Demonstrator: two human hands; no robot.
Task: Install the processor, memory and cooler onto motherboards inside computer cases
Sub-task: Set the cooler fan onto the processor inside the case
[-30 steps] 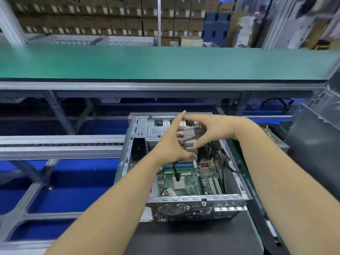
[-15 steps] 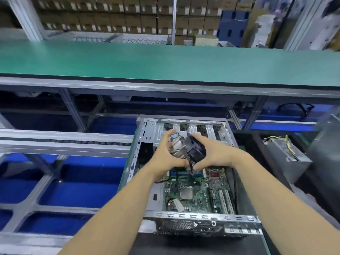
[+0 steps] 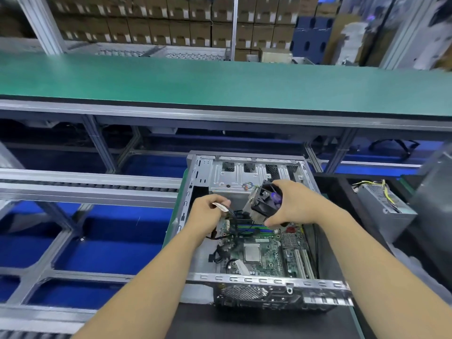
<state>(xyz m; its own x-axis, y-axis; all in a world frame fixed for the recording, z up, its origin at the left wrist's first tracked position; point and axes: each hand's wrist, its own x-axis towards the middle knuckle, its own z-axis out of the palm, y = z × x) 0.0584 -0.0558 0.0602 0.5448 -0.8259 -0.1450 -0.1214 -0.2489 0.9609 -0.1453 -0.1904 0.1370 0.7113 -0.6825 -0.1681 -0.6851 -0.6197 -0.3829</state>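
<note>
An open computer case (image 3: pixel 244 279) lies on a dark mat, its green motherboard (image 3: pixel 269 260) facing up. The square silver processor (image 3: pixel 252 252) sits in its socket near the board's middle. Blue and green memory slots (image 3: pixel 254 228) run behind it. My right hand (image 3: pixel 297 204) grips the cooler (image 3: pixel 263 201), a black fan on a finned metal heatsink, tilted above the board's far part. My left hand (image 3: pixel 206 214) pinches the cooler's black cable (image 3: pixel 223 207) with its white label, left of the cooler.
A grey power supply (image 3: pixel 384 206) with yellow wires stands to the right of the case. A green workbench top (image 3: pixel 220 81) spans the back. To the left are an aluminium conveyor frame (image 3: pixel 85 187) and blue floor below. Stacked cardboard boxes (image 3: pixel 146 28) fill the far background.
Both hands held the cooler together above the case; now my left hand has come off it to pinch its cable, and my right hand alone holds the cooler, tilted, lower over the board.
</note>
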